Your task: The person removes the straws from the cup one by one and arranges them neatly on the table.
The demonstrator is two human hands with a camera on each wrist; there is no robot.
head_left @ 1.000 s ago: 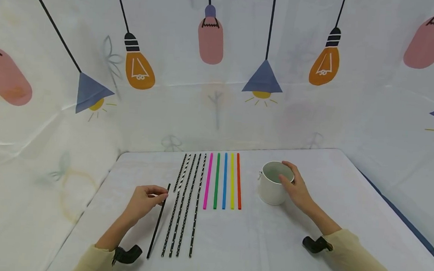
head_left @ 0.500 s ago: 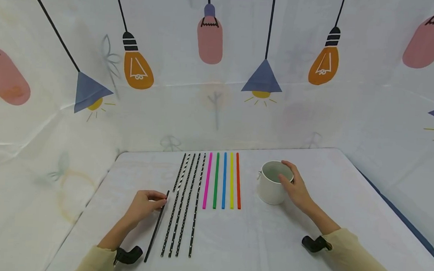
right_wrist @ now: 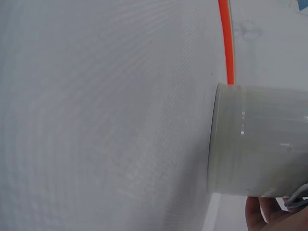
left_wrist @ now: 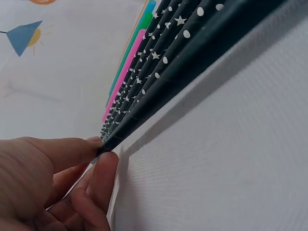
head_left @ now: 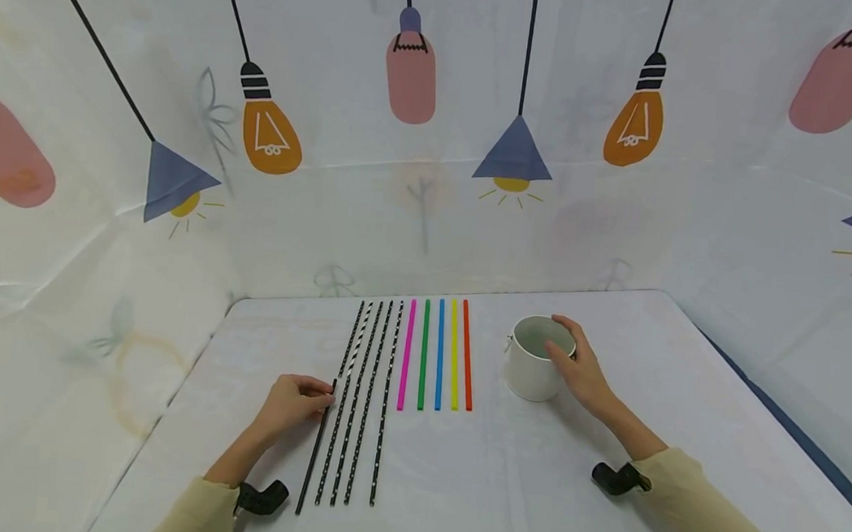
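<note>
My left hand (head_left: 287, 410) pinches the far end of a plain black straw (head_left: 315, 454) between thumb and fingers. In the left wrist view the black straw (left_wrist: 166, 91) slants away from the fingertips, close beside white-spotted black straws (left_wrist: 186, 33). On the head view, a row of black straws with white patterns (head_left: 359, 449) lies just right of it. My right hand (head_left: 586, 380) grips the rim of a white metal pot (head_left: 529, 378), thumb at the inner side. The pot (right_wrist: 260, 139) stands upright on the table; the right wrist view shows only some fingers below its side.
Right of the patterned straws lie single pink (head_left: 407, 354), green (head_left: 424, 355), blue (head_left: 440, 356), yellow (head_left: 454, 357) and red straws (head_left: 467, 358). White cloth covers the table (head_left: 449, 487). A backdrop with printed lamps (head_left: 513, 157) stands behind it.
My left hand first drew the black straw slightly toward me, then shifted it right, closer to the patterned straws. The right hand and the pot stayed in place.
</note>
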